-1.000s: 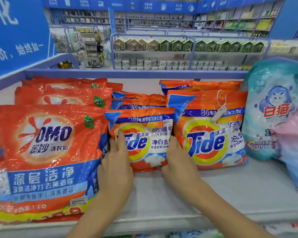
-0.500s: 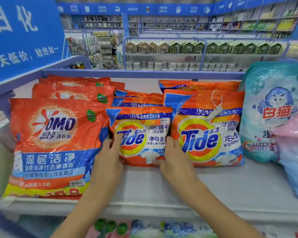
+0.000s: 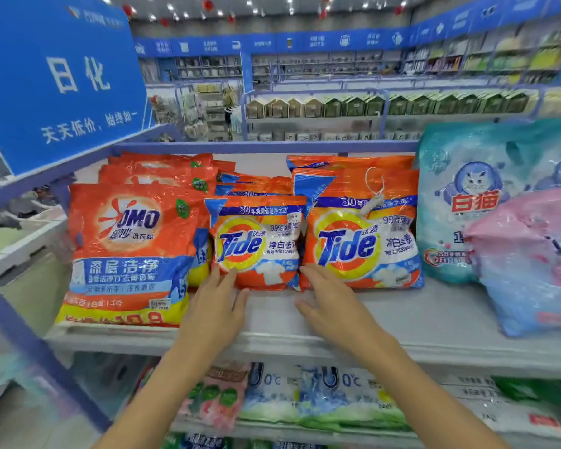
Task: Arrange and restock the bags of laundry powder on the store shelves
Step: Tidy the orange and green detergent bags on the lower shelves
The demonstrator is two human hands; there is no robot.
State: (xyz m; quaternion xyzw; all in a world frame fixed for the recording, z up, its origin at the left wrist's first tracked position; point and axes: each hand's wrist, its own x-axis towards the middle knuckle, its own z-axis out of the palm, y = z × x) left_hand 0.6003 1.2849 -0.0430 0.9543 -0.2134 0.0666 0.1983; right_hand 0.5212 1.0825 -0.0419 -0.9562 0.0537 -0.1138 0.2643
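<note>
A small orange Tide bag [image 3: 258, 241] leans upright in the middle of the grey top shelf [image 3: 402, 315], with more small Tide bags stacked behind it. A larger Tide bag [image 3: 360, 234] stands to its right and a big orange OMO bag [image 3: 127, 254] to its left. My left hand [image 3: 216, 306] is at the small bag's lower left corner, fingers straight, fingertips touching its bottom edge. My right hand [image 3: 329, 299] lies just below the lower right corner, fingers relaxed, holding nothing.
A teal cat-brand bag [image 3: 460, 202] and a pink-and-blue bag [image 3: 531, 260] fill the shelf's right end. A blue sign [image 3: 59, 82] hangs at upper left. More detergent bags [image 3: 305, 396] lie on the shelf below. A blue upright [image 3: 30, 345] frames the left.
Both hands have slid down off the small Tide bag's front to its bottom edge and drawn back. The view has pulled back and tilted up.
</note>
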